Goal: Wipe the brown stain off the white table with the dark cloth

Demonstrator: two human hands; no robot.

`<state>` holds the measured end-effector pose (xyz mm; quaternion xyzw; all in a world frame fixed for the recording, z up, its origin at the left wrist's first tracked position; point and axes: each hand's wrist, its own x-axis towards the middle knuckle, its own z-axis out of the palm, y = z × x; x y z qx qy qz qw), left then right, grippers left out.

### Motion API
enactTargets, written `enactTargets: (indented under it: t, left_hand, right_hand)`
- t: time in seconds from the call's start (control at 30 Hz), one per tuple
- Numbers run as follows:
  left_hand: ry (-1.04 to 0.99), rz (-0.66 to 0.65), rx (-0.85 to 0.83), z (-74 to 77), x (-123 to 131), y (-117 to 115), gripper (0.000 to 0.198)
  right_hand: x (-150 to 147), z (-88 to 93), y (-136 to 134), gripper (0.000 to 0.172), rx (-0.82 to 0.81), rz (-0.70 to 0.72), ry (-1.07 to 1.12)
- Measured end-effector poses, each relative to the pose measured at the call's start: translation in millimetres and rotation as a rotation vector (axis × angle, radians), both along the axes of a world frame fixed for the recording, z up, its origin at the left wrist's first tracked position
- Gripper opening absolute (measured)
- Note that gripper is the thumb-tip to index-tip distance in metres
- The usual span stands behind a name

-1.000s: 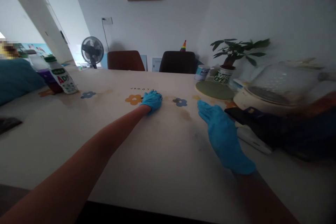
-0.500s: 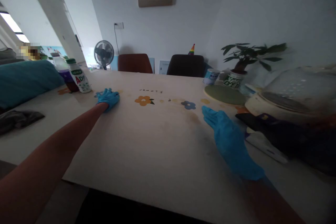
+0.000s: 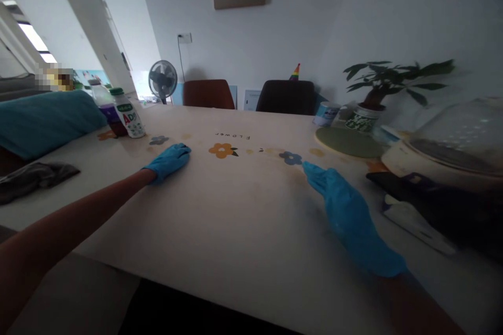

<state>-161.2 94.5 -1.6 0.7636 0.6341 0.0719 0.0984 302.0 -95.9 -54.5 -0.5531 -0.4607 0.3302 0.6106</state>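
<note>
Across the frame's centre, the table bears the gloved left hand, fingers together; the step seems to be pressing. At lower right, the right hand's fingers are together, contact unclear. Sliding upper-left calls for avoiding the white bottle.

L hand, blue-gloved, flat on table L of printed orange flower. R hand, also gloved, fingers out, nr blue flower. Gray cloth far L; white bottle back L; green mat, can & potted plant back R.
</note>
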Motion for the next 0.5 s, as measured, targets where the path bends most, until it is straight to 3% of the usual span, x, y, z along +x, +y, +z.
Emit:
enactTargets:
  t: [0.1,0.23,0.37,0.5]
  left_hand:
    - [-0.041,-0.144,-0.017,-5.3,27,-23,0.054]
    - [-0.061,-0.37,0.013,-13.2,83,-37,0.05]
    - [-0.081,-0.551,0.075,-22.9,153,-32,0.049]
    - [-0.099,-0.594,0.086,-27.8,218,-15,0.048]
  right_hand:
    - [-5,2.3,0,0.058,-0.015,-0.034,0.052]
    - [-5,4.2,-2,0.055,0.05,-0.058,0.05]
    - [3,5.4,-3,0.048,0.078,-0.031,-0.004]
    - [1,10.5,-3,0.057,0.049,-0.076,0.08]
